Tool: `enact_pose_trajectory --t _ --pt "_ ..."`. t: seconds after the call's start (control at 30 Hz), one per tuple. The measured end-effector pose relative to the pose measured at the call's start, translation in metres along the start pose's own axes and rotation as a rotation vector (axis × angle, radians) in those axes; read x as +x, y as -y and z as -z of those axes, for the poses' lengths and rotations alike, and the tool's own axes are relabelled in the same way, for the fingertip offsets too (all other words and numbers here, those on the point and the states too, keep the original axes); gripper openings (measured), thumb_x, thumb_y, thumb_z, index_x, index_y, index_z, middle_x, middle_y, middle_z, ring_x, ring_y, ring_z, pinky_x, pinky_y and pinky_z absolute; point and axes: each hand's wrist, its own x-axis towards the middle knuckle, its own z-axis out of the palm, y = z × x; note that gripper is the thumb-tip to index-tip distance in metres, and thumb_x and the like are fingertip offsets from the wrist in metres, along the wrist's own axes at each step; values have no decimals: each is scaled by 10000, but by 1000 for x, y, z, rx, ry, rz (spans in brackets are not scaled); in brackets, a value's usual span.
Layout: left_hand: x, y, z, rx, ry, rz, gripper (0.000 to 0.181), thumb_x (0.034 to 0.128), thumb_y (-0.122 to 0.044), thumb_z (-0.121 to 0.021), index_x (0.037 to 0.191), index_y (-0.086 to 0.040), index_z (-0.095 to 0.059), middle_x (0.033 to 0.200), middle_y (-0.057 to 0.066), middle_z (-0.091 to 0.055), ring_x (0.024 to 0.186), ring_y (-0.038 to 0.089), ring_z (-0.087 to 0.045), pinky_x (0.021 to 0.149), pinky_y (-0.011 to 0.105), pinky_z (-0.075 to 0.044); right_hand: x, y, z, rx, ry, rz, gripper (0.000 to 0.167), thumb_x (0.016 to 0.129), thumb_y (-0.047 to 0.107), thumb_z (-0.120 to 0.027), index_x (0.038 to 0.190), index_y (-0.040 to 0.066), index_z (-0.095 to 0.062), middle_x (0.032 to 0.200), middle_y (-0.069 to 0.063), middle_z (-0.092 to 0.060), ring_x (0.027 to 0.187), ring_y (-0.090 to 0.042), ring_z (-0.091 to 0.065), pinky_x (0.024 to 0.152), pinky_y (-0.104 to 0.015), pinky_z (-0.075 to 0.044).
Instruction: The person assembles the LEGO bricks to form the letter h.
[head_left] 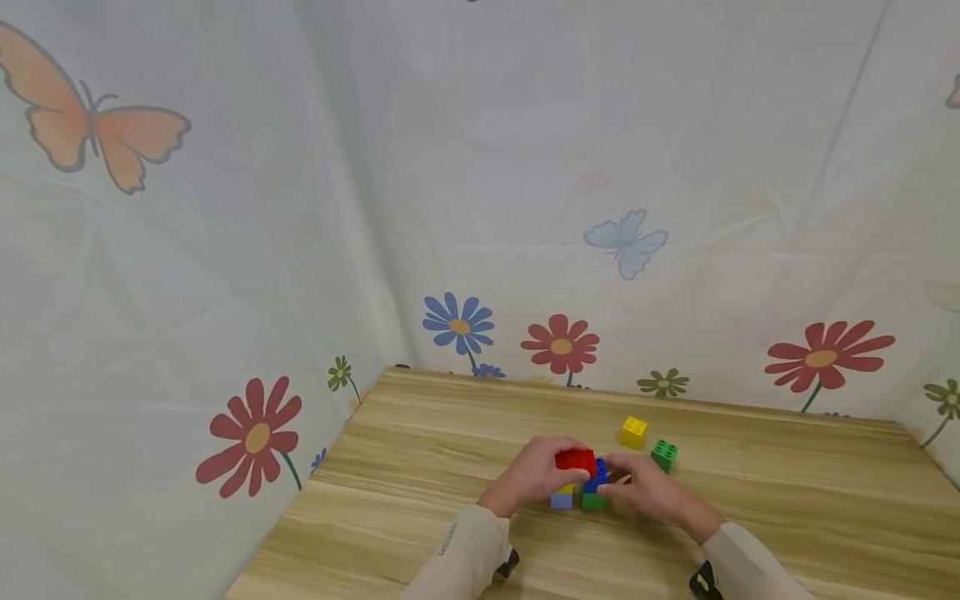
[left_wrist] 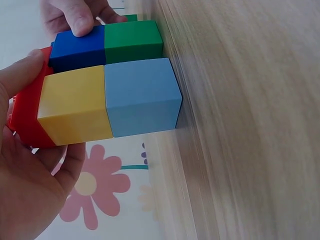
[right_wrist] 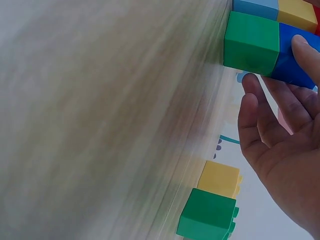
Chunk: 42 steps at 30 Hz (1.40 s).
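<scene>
My left hand (head_left: 536, 473) grips a long red brick (head_left: 576, 461) between thumb and fingers. Under the red brick, a yellow brick (left_wrist: 76, 106) sits on a light blue brick (left_wrist: 143, 97), which stands on the table. Beside that stack, a blue brick (head_left: 596, 477) rests on a green brick (head_left: 593, 502). With thumb and fingers my right hand (head_left: 648, 487) pinches the blue brick. One end of the red brick lies by the top of the blue brick; whether they are joined I cannot tell.
Behind and to the right of my right hand stand a loose yellow brick (head_left: 633, 432) and a loose green brick (head_left: 663, 455). The wooden table (head_left: 420, 442) meets a flower-printed cloth (head_left: 510, 208) at its back and left edges.
</scene>
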Motion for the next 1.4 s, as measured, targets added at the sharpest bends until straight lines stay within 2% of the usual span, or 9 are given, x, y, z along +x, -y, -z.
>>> enact_pose_trajectory --t 0.57,0.87,1.1,1.4 --pt "1 2 -2 42 -11 12 389 852 -408 -683 1204 -248 -639 1085 -126 -612 878 46 -526 748 213 -470 -1 3 0 -22 -6 14 371 907 323 -637 1198 93 -618 1088 15 -648 943 -195 -603 792 -327 -506" --pt "-1 6 -4 -38 -16 3 409 856 -420 -675 1220 -241 -628 1131 -133 -601 899 40 -532 763 217 -473 -1 3 -1 -34 -22 22 381 910 326 -632 1203 82 -610 1084 9 -649 939 -215 -606 779 -324 -502" --pt "-5 15 -3 -98 -8 45 503 844 -414 -692 1285 -193 -593 1173 -129 -585 927 51 -537 782 231 -477 0 1 -1 -27 -10 7 401 909 327 -634 1218 74 -601 1107 -18 -646 950 -216 -604 781 -340 -503" --pt "-15 29 4 -175 -48 51 388 835 -406 -708 1186 -258 -634 1032 -167 -608 926 57 -538 797 263 -465 -1 4 0 -27 -9 -14 424 908 320 -637 1245 66 -587 1132 -46 -637 957 -213 -593 796 -381 -500"
